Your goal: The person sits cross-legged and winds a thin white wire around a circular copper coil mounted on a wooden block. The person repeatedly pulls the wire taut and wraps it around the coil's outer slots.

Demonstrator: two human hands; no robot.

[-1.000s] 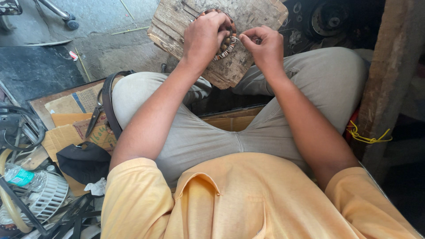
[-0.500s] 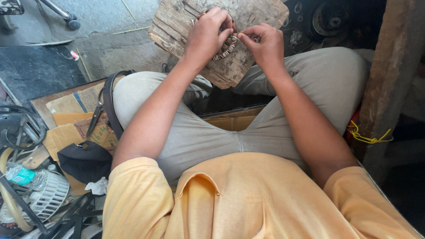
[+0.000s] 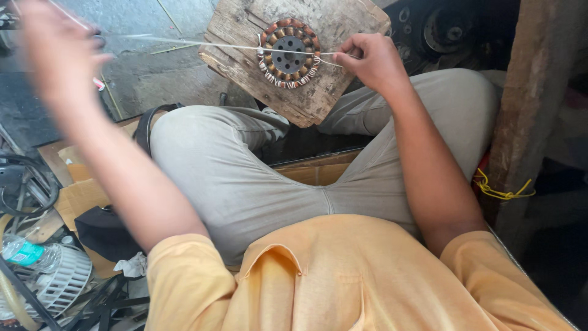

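Note:
A round motor stator (image 3: pixel 289 53) with copper windings lies on a worn wooden block (image 3: pixel 343 24) in front of my knees. A white thread (image 3: pixel 184 41) runs taut from the stator out to the left. My left hand (image 3: pixel 58 52), blurred, is raised far to the left and pinches the thread's end. My right hand (image 3: pixel 373 61) rests at the stator's right edge, its fingers closed on the thread there.
I sit with bent legs in grey trousers (image 3: pixel 257 184). A white fan guard (image 3: pixel 58 288) and a plastic bottle (image 3: pixel 24 252) lie at the lower left, beside a black bag (image 3: pixel 104 230) and cardboard. A wooden post (image 3: pixel 533 104) with yellow wire (image 3: pixel 499 190) stands on the right.
My left hand has left the stator and swung far out to the left, drawing the white thread tight. The stator is now uncovered. My right hand stays at its edge.

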